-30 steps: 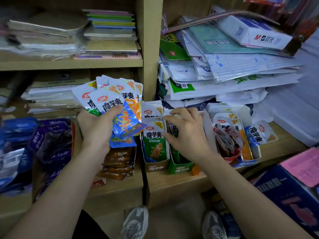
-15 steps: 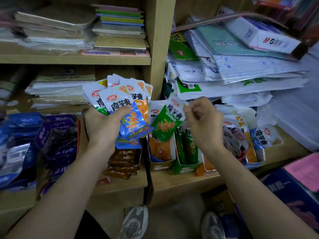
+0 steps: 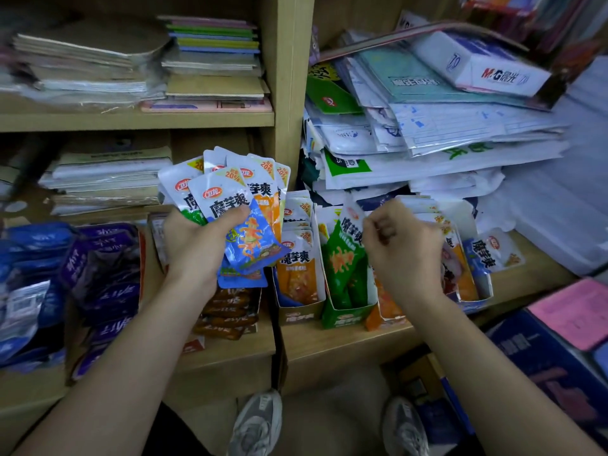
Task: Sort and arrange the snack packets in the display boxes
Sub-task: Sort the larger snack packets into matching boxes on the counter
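Observation:
My left hand [image 3: 197,248] grips a fanned bunch of snack packets [image 3: 230,205], white-topped with blue, orange and green lower halves, held up in front of the shelf. My right hand [image 3: 404,248] pinches the top of a green packet [image 3: 343,255], whose lower end sits in the green display box [image 3: 345,315]. Left of it stands a brown display box [image 3: 297,315] with orange packets [image 3: 297,274]. To the right, a blue-and-white display box [image 3: 477,297] holds mixed packets, partly hidden by my right hand.
Purple and blue snack bags [image 3: 98,274] fill a box at the left. Brown packets [image 3: 227,314] lie under my left hand. Stacks of paper and envelopes [image 3: 427,133] pile behind the boxes. A loose packet [image 3: 493,255] lies at the right. My shoes [image 3: 256,422] are below.
My right hand lifted a green packet out of the brown box, carried it right, and now lowers it into the green box. The left hand's bunch stayed put.

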